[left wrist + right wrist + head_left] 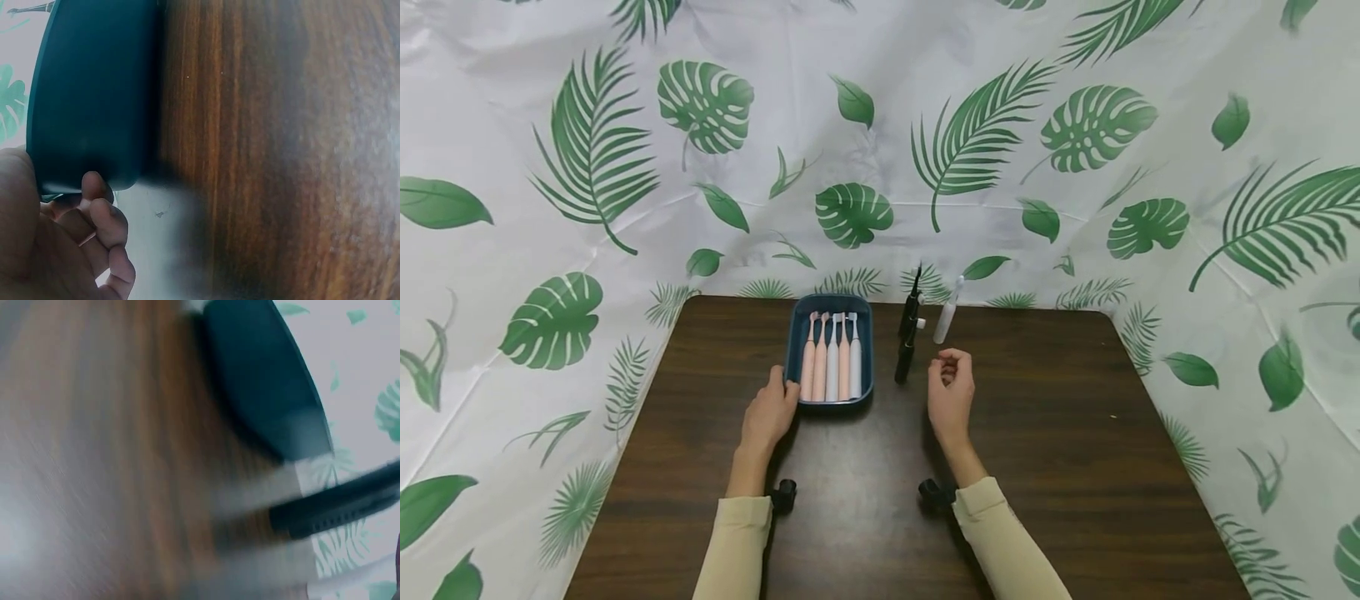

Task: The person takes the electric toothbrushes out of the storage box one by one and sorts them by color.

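A dark blue tray [831, 404] stands on the table with several pink and white electric toothbrushes [832, 358] lying side by side in it. My left hand [770, 408] holds the tray's near left corner; in the left wrist view its thumb is at the rim and its fingers [109, 222] curl against the wall. Right of the tray stand two black toothbrushes [906, 354], one behind the other, and a white toothbrush [947, 321]. Close by these, my right hand [951, 396] hovers with loosely bent fingers and nothing visible in it. In the right wrist view a black handle [337, 500] shows.
The dark wooden table [1037, 467] ends just behind the standing toothbrushes, where a white leaf-patterned sheet [865, 150] hangs. Black wrist cameras [785, 496] sit on both wrists, beside the cream sleeves [733, 542].
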### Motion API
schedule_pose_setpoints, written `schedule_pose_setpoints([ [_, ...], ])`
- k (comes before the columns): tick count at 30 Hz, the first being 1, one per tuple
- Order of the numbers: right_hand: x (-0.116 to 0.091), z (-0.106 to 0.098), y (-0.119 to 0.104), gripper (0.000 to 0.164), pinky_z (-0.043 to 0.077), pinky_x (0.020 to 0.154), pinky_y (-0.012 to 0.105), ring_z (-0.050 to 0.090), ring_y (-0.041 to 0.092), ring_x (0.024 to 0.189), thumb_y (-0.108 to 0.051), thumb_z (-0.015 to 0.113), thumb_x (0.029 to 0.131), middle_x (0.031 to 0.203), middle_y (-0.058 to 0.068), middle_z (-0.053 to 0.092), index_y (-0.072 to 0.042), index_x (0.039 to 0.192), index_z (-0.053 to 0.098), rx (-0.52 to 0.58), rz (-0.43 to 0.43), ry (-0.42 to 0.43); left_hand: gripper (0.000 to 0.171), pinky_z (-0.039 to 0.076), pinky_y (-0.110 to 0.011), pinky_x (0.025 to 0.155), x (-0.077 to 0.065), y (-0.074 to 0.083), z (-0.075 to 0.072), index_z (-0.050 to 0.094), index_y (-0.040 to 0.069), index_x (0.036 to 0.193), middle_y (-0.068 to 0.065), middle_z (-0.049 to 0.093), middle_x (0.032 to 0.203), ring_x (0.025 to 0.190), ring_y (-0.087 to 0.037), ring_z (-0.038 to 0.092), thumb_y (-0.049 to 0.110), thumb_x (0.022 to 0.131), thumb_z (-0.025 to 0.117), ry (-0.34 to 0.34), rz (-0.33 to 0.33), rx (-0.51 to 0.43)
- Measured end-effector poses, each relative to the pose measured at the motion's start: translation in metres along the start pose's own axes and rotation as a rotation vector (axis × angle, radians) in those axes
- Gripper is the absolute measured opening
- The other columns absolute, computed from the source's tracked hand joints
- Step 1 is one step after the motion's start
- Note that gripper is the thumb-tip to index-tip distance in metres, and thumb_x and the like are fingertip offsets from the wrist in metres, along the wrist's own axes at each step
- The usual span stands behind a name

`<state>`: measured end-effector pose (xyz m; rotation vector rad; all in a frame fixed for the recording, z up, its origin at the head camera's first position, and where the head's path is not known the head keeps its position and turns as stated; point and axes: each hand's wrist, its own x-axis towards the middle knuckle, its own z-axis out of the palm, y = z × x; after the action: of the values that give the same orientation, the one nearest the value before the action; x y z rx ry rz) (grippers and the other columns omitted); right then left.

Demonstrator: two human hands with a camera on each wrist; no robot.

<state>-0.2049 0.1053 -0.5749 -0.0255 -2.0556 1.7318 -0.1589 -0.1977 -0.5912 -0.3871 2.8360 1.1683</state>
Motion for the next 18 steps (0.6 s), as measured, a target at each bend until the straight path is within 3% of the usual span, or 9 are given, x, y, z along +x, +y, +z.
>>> schedule_pose_setpoints([
  [8, -0.034, 0.029, -0.018, 0.013, 0.049, 0.082, 0.015, 0.061, 0.007, 0.088, 0.011, 0.062, 0.098, 0.098, 0.026, 0.067, 0.012, 0.110, 0.066, 0.053, -0.191, -0.095, 0.042, 0.047, -0.044, 0.069, -0.001, 0.001, -0.002, 0.047, 0.008, 0.141, -0.020, 0.068, 0.100, 0.075, -0.031, 0.061, 0.034, 0.109, 0.039, 0.004, 0.000, -0.017],
  [13, -0.038, 0.045, -0.027, 0.015, 0.051, 0.082, 0.017, 0.064, 0.016, 0.088, 0.007, 0.066, 0.099, 0.098, 0.022, 0.071, 0.007, 0.113, 0.071, 0.073, -0.234, -0.210, 0.041, 0.047, -0.046, 0.067, 0.001, 0.000, -0.001, 0.047, 0.010, 0.140, -0.020, 0.068, 0.098, 0.073, -0.031, 0.060, 0.035, 0.109, 0.038, 0.001, 0.015, -0.015],
  [18, -0.035, 0.063, -0.034, 0.016, 0.056, 0.081, 0.023, 0.067, 0.021, 0.087, -0.002, 0.069, 0.101, 0.098, 0.012, 0.070, -0.003, 0.117, 0.073, 0.019, -0.207, -0.319, 0.043, 0.047, -0.048, 0.067, 0.003, -0.001, 0.000, 0.047, 0.009, 0.142, -0.022, 0.070, 0.099, 0.073, -0.031, 0.060, 0.034, 0.108, 0.039, -0.001, 0.021, -0.006],
])
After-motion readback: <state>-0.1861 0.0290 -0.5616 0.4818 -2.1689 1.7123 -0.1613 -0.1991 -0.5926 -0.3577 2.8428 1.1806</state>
